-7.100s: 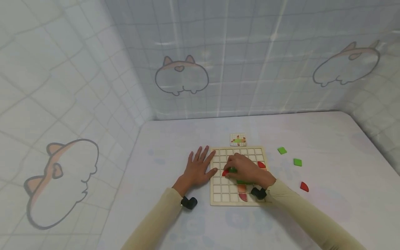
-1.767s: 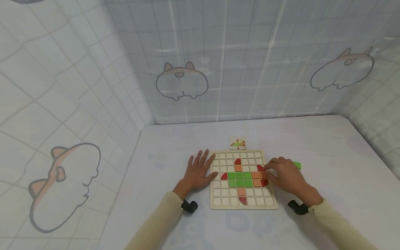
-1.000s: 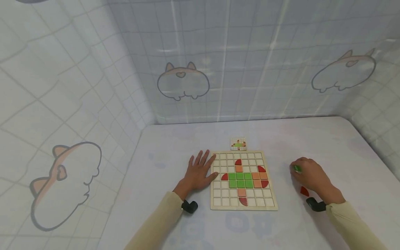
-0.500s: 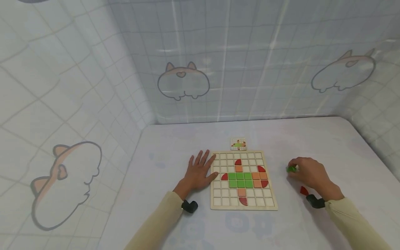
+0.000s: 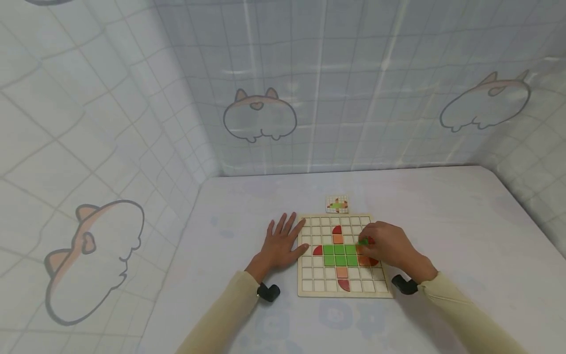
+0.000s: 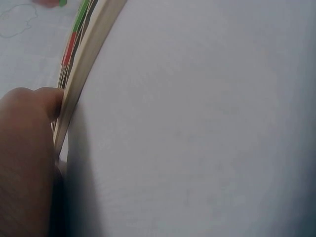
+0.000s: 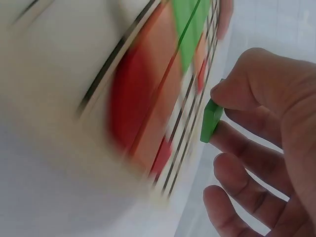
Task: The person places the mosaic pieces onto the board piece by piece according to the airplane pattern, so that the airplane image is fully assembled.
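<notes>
My left hand (image 5: 281, 248) lies with straight, spread fingers at the left edge of a wooden grid board (image 5: 311, 292); in the left wrist view its thumb (image 6: 49, 101) is at the board's side. Between thumb and index finger my right hand (image 5: 389, 246) pinches a green tile (image 7: 211, 121), held over the right part of the board. In the board lie a block of green tiles (image 5: 339, 255), orange squares such as one below the block (image 5: 342, 272), and red quarter-round tiles, one at the left (image 5: 318, 250). The right fingers partly cover the orange and red tiles there.
Just behind the board is a small pattern card (image 5: 337, 203) printed with a coloured grid figure. The white tabletop (image 5: 464, 206) reaches back to a tiled-print curtain (image 5: 345, 98). Black wrist cameras (image 5: 404, 285) sit on both wrists.
My right hand left the board's right edge, picked up the green tile from the table at right, and came back left over the board with it. The left hand stayed put.
</notes>
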